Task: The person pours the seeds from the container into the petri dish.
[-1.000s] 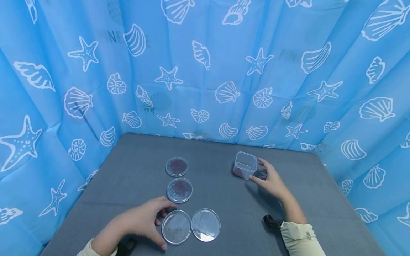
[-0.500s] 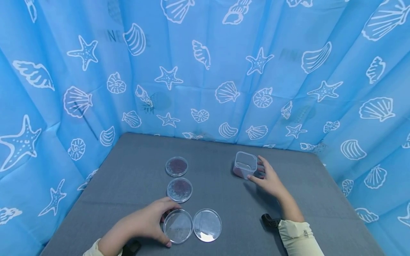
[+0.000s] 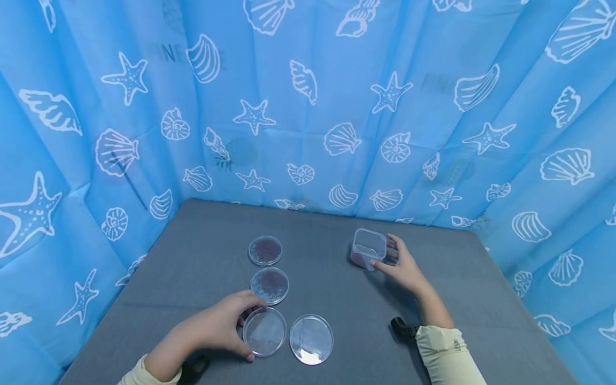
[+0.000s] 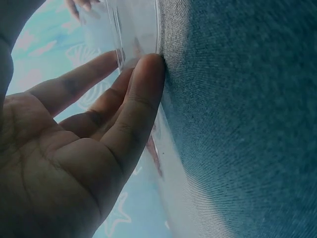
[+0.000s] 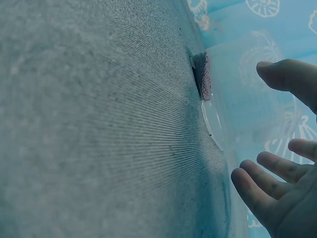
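Observation:
In the head view, my left hand pinches the rim of a clear petri dish between thumb and fingers. The left wrist view shows the thumb against the edge of the dish, close over the cloth. A second clear round piece, dish or lid, lies just right of it. My right hand is at the near right side of a clear square plastic tub with dark reddish grains at its bottom. In the right wrist view its thumb and fingers are spread, the thumb overlapping the tub.
Two petri dishes with dark reddish contents, a farther one and a nearer one, line up beyond the left hand. Grey cloth covers the table. A blue shell-print curtain closes off the back and sides.
My left hand has closed on the dish rim and shifted the dish slightly right, then left and away, opening a small gap from the neighbouring piece. The right hand stays almost still beside the tub.

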`<state>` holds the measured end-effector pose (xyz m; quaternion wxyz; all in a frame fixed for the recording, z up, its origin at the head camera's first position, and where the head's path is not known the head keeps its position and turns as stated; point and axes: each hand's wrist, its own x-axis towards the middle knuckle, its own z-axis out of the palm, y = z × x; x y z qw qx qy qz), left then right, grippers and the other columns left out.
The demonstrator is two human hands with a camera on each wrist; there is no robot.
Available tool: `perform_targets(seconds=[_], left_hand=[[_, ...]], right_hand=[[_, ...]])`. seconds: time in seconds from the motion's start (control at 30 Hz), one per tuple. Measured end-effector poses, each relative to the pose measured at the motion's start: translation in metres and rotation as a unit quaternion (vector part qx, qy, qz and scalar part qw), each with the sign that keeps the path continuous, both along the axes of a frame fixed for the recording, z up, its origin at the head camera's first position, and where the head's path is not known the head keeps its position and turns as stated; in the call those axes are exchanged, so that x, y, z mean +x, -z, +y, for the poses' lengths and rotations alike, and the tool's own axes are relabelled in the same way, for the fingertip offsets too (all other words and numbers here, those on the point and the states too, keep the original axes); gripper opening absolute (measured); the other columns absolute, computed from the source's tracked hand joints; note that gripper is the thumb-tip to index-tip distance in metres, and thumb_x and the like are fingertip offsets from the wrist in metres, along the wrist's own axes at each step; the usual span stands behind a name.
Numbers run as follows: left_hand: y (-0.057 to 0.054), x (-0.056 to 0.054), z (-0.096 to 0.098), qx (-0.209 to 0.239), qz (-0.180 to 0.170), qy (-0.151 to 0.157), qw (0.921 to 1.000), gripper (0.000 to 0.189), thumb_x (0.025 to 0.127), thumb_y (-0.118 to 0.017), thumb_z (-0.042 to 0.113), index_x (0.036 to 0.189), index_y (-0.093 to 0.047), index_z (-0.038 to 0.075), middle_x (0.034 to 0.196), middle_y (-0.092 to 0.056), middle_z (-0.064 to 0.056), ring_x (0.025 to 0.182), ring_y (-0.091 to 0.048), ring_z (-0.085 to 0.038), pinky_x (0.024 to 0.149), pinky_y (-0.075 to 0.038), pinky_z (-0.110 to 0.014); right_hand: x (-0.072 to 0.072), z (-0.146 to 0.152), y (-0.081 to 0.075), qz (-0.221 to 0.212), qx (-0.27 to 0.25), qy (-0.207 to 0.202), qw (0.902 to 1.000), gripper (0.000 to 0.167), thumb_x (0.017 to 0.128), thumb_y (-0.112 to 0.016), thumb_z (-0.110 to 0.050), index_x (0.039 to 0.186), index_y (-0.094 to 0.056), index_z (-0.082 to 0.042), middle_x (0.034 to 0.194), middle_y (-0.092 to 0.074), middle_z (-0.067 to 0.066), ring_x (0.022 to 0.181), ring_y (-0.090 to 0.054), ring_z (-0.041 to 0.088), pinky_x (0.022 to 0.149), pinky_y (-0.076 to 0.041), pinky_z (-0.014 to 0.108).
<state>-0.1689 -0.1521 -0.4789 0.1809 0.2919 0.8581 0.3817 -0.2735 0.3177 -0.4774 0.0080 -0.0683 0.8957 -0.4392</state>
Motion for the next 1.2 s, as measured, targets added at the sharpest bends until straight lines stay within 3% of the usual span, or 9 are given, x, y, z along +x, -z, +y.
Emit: perform_targets(seconds=[0.27, 0.67, 0.83, 1.0, 1.2], left_hand=[[-0.003, 0.0, 0.001, -0.003, -0.012, -0.006, 0.9999, 0.085, 0.064, -0.103, 0.035, 0.137, -0.063, 0.015, 0.123, -0.061, 0.001, 0.11, -0.058, -0.015, 0.083, -0.059, -0.023], [-0.004, 0.002, -0.001, 0.008, -0.013, -0.007, 0.9999, 0.084, 0.065, -0.103, 0.036, 0.137, -0.064, 0.014, 0.125, -0.061, 0.0, 0.111, -0.058, -0.016, 0.085, -0.059, -0.023], [-0.003, 0.002, -0.001, 0.008, -0.013, -0.009, 0.9998, 0.085, 0.065, -0.103, 0.035, 0.137, -0.063, 0.012, 0.124, -0.061, 0.0, 0.11, -0.058, -0.016, 0.084, -0.059, -0.024], [-0.001, 0.002, 0.0, 0.005, -0.012, -0.01, 0.9999, 0.085, 0.065, -0.103, 0.035, 0.137, -0.064, 0.012, 0.122, -0.061, 0.001, 0.109, -0.058, -0.015, 0.083, -0.058, -0.023], [-0.001, 0.001, -0.001, 0.009, -0.013, -0.012, 0.9998, 0.085, 0.065, -0.103, 0.034, 0.137, -0.064, 0.012, 0.122, -0.061, 0.002, 0.109, -0.058, -0.014, 0.083, -0.058, -0.023]], right_hand=[[-0.006, 0.0, 0.005, 0.001, -0.029, -0.006, 0.9996, 0.105, 0.095, -0.081, -0.018, 0.168, -0.007, -0.002, 0.167, -0.025, 0.037, 0.151, -0.033, 0.058, 0.118, -0.041, 0.066], [-0.008, -0.005, 0.005, 0.016, -0.048, -0.006, 0.9987, 0.096, 0.09, -0.085, -0.014, 0.163, -0.024, 0.001, 0.158, -0.042, 0.033, 0.143, -0.047, 0.054, 0.116, -0.044, 0.065], [-0.007, -0.009, 0.007, 0.025, -0.034, -0.011, 0.999, 0.095, 0.089, -0.087, -0.017, 0.162, -0.027, 0.0, 0.152, -0.047, 0.031, 0.137, -0.054, 0.051, 0.104, -0.055, 0.051], [-0.004, -0.013, 0.009, 0.025, -0.039, -0.02, 0.9987, 0.089, 0.088, -0.088, -0.017, 0.159, -0.035, -0.003, 0.151, -0.049, 0.029, 0.137, -0.054, 0.051, 0.099, -0.058, 0.037], [0.003, -0.028, 0.002, 0.035, -0.051, -0.027, 0.9978, 0.092, 0.086, -0.09, -0.016, 0.159, -0.036, -0.007, 0.153, -0.048, 0.026, 0.14, -0.052, 0.05, 0.104, -0.059, 0.05]])
